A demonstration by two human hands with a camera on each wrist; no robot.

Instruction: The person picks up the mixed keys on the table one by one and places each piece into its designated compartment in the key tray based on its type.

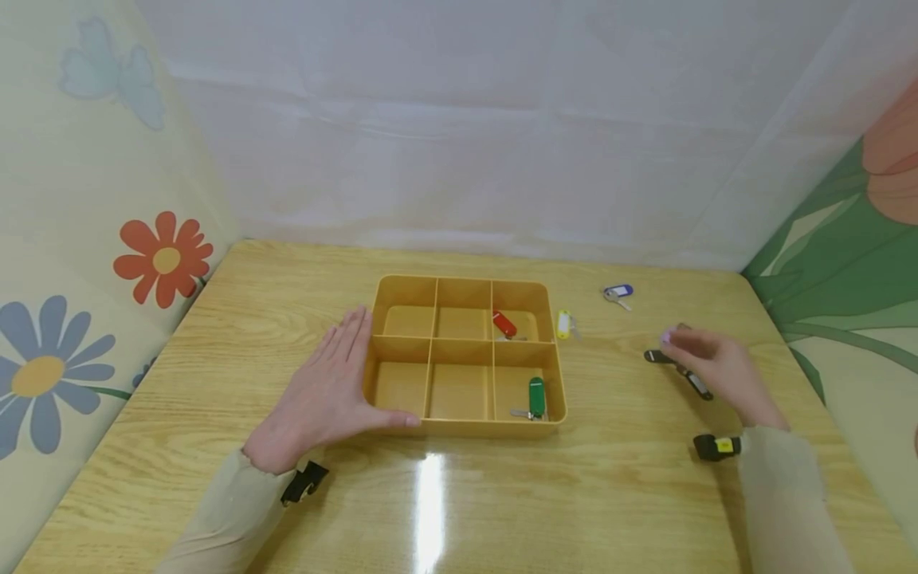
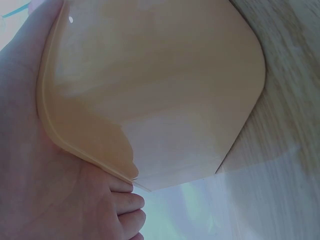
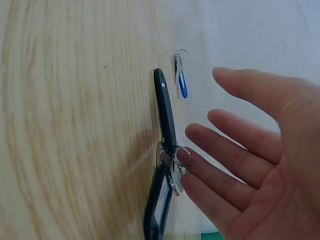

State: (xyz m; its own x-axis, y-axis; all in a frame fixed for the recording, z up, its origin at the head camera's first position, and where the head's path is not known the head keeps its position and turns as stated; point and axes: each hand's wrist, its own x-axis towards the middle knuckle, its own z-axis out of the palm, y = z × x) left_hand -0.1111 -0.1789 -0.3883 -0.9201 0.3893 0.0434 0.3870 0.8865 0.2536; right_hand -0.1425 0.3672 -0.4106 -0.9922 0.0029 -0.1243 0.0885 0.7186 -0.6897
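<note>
From where I stood, the work in hand seemed to be picking up from the little cluster on the right of the table point(image 1: 610, 494). There, two black tags point(image 3: 165, 107) lay end to end, their metal keys point(image 3: 177, 187) bunched with a ring point(image 3: 182, 156) where the tags met. A small lilac thing point(image 1: 667, 336) showed at the right hand's fingertips; I couldn't tell whether it was touched or held.

To do it well, I judged, the thumb and forefinger needed to close on one tag's flat body rather than on the tangle of metal, then lift straight up so the other pieces weren't dragged along. A slight turn of the wrist first might have freed a caught ring.

The right hand point(image 1: 724, 371) came in from the near right, low over the cluster. The view at its wrist showed the thumb well apart from the fingers, and those loosely spread, clamped on nothing I could make out.

The left hand point(image 1: 326, 399) lay against the near left corner of the yellow box point(image 1: 466, 428), its straight fingers together along the left wall and its thumb along the near one; that light bracing seemed worth keeping. A red tag point(image 1: 504, 323) lay in the far right compartment and a green tag point(image 1: 536, 397) in the near right.
</note>
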